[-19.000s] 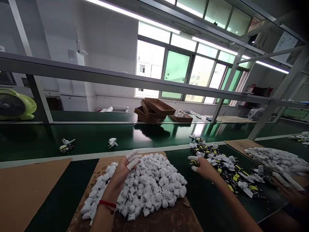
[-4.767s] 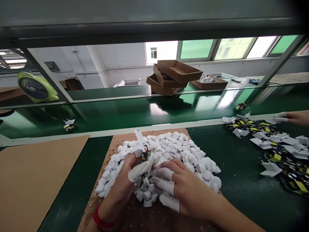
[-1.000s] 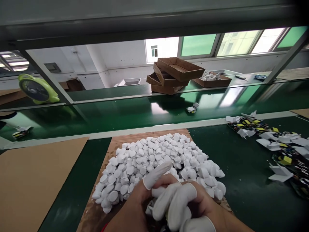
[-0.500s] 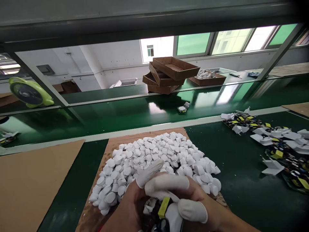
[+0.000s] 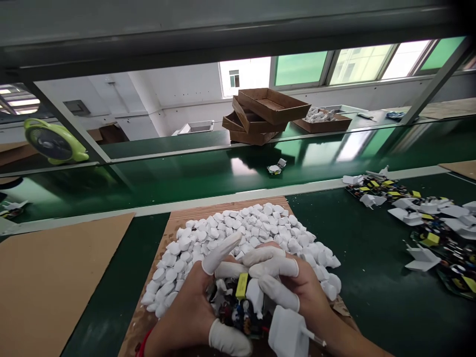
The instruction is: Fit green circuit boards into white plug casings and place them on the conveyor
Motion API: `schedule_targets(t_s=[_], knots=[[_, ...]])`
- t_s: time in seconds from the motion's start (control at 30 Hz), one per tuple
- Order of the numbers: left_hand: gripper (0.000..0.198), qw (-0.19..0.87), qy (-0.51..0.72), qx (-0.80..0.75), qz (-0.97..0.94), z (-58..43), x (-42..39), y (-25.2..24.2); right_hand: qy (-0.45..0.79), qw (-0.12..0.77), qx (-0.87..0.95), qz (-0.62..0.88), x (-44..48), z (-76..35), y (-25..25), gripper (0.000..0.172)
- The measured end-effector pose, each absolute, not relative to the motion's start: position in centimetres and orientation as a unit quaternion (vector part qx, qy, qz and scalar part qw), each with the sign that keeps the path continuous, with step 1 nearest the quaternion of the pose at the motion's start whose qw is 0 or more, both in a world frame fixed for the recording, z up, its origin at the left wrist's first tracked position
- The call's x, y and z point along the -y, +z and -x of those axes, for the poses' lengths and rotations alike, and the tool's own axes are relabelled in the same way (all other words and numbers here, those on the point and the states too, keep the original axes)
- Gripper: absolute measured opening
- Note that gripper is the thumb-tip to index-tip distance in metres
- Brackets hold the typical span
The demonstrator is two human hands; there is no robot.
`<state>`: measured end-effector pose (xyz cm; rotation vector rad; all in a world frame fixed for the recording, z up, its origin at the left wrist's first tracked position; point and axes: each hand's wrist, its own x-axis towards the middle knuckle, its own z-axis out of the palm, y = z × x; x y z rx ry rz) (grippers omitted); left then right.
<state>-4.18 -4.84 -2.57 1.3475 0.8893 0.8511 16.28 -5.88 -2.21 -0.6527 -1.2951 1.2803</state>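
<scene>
Between my hands is a circuit board (image 5: pixel 238 312) packed with small parts, among them a yellow block (image 5: pixel 242 286) and a piece of white wrapping. My left hand (image 5: pixel 197 297) grips the board from the left, its thumb at the near edge. White finger cots cover fingers on both hands. My right hand (image 5: pixel 293 277) presses its covered fingertips together at the board's far right, by the white piece. A white plug housing (image 5: pixel 288 331) with a metal pin hangs at the board's near right. Beyond my hands spreads a heap of white rounded pieces (image 5: pixel 238 223) on cardboard.
More circuit boards with white plug parts (image 5: pixel 427 213) lie at the right. One small assembly (image 5: pixel 276 167) sits on the green belt (image 5: pixel 178 173). Brown trays (image 5: pixel 273 105) are stacked behind it. A green fan (image 5: pixel 55 141) stands at the left, above a cardboard sheet (image 5: pixel 59 263).
The board has risen into fuller view, and the white plug housing now shows. My right fingers have shifted onto its far right part. The assembly on the belt has slid slightly left.
</scene>
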Motion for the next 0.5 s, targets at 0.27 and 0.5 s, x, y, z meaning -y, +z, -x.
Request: schedule_targets(t_s=[0.27, 0.5], knots=[[0.104, 0.652, 0.412, -0.333, -0.542, 3.4, 3.0, -1.8, 0.492, 0.497, 0.637, 0.324, 5.8, -16.2, -1.9, 0.026], [0.06, 0.624, 0.661, -0.277, -0.311, 4.7, 0.2, 0.2, 0.349, 0.46, 0.714, 0.397, 5.3, -16.6, -2.2, 0.035]])
